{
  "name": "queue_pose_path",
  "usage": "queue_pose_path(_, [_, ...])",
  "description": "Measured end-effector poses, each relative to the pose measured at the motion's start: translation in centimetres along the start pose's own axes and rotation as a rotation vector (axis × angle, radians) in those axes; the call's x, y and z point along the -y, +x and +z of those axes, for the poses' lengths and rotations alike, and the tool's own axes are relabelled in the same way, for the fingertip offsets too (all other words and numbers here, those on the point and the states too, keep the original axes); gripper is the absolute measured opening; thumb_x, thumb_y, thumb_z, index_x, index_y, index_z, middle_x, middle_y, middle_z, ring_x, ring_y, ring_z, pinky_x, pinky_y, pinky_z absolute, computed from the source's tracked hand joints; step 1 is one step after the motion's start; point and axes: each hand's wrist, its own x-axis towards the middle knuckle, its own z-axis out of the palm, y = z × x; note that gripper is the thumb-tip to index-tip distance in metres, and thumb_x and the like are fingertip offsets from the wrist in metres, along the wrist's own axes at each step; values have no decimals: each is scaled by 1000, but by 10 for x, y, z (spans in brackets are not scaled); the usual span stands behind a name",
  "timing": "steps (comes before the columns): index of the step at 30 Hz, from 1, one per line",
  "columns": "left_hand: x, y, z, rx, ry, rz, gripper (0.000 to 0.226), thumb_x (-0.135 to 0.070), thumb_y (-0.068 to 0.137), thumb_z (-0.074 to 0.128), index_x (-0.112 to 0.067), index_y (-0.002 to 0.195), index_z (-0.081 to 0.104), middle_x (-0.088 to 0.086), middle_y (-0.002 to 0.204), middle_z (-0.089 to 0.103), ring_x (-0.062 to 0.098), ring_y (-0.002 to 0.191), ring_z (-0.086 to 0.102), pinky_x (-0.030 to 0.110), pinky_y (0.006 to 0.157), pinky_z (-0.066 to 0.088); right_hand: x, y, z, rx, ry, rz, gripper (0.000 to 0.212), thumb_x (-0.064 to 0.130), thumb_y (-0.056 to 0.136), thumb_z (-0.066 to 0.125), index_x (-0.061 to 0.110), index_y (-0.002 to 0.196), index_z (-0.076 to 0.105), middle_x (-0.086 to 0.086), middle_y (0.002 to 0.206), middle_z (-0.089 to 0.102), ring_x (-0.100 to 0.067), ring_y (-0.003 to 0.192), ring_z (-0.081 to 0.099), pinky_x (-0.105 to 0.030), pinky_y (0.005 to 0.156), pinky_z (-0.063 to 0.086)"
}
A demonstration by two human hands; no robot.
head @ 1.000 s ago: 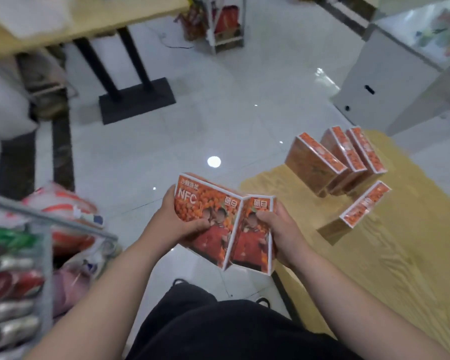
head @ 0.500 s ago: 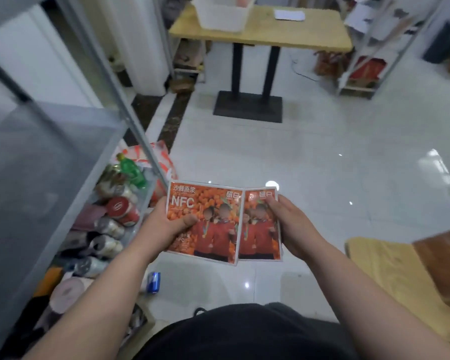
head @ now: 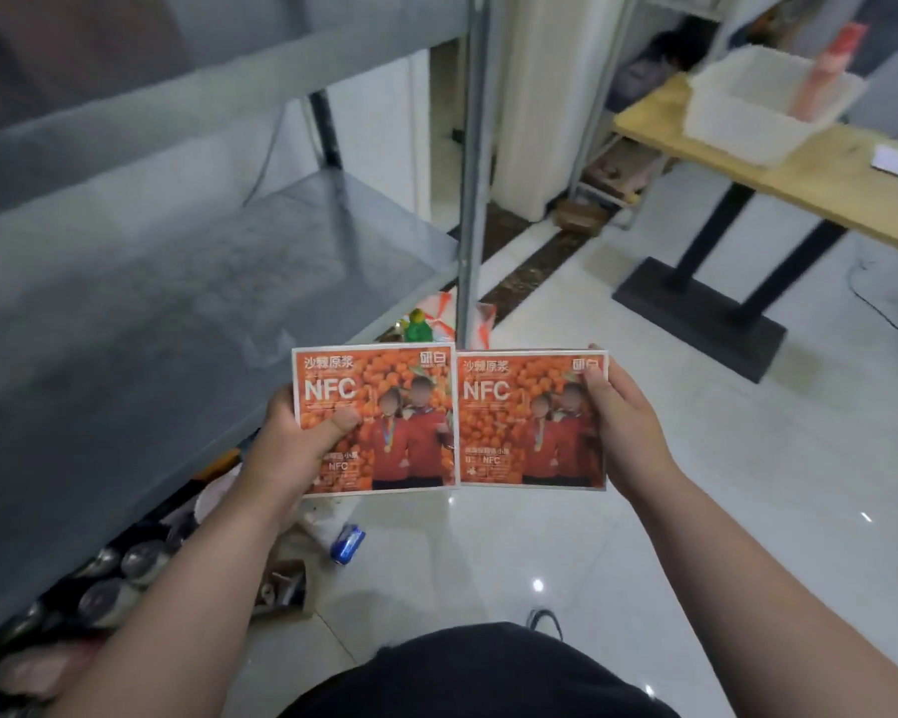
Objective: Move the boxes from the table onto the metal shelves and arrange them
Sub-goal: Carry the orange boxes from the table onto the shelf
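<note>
In the head view, the metal shelf (head: 219,282) now fills the upper left of the frame, the box table gone from sight. Left hand (head: 302,443) and right hand (head: 623,432) each clamp an orange box, left box (head: 379,417) and right box (head: 530,422), edges touching, ready for placing.

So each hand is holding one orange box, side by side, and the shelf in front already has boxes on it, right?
Not quite. The head view shows the left hand and right hand each holding one orange box side by side, but the metal shelf in front is bare.
</note>
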Motion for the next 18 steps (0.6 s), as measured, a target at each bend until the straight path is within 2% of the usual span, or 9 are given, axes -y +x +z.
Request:
queue_pose_path(3, [-16,-13,4,-153,-105,13,48,-35,70,84,-36,108,54,3,105,73,21,84,75,52,75,60,23,40,8,104,-60,-56,26,43,100,52,34,118,69,4,108,76,-20,102,73,-42,91,56])
queue_pose_path(5, [-26,-27,2,-256,-136,21,46,-42,64,81,-45,101,55,-3,102,74,22,86,75,53,76,59,38,62,16,187,-72,-92,32,44,99,51,28,122,67,2,109,76,-19,101,73,-43,92,57])
queue_pose_path(8, [-43,-55,-2,-419,-120,67,42,-41,72,77,-44,106,53,-5,101,72,23,89,73,53,79,58,63,81,37,328,-78,-128,37,51,90,55,29,117,69,0,109,76,-21,102,73,-51,97,54])
queue_pose_path(10, [-56,-75,-7,-519,-146,116,38,-30,83,74,-42,111,53,-4,100,73,23,88,74,50,77,59,84,86,53,408,-76,-160,38,56,86,56,33,112,71,2,108,76,-20,103,72,-51,99,53])
queue_pose_path(12, [-74,-97,-14,-599,-138,154,38,-33,84,73,-44,114,52,-6,100,74,19,85,75,51,78,58,109,87,71,485,-71,-219,37,59,82,56,39,109,72,5,109,76,-19,106,70,-51,102,50])
queue_pose_path(15, [-105,-128,-30,-702,-123,239,39,-44,78,71,-46,112,52,-14,98,74,14,84,74,52,81,57,153,78,98,606,-1,-299,24,48,91,56,37,104,73,4,105,77,-17,102,72,-49,99,52])
queue_pose_path(18, [-132,-148,-51,-751,-182,328,40,-43,74,72,-43,111,55,-8,100,75,21,88,74,57,83,56,194,66,125,707,59,-380,22,45,93,55,36,105,72,-1,104,77,-23,99,73,-54,95,54])
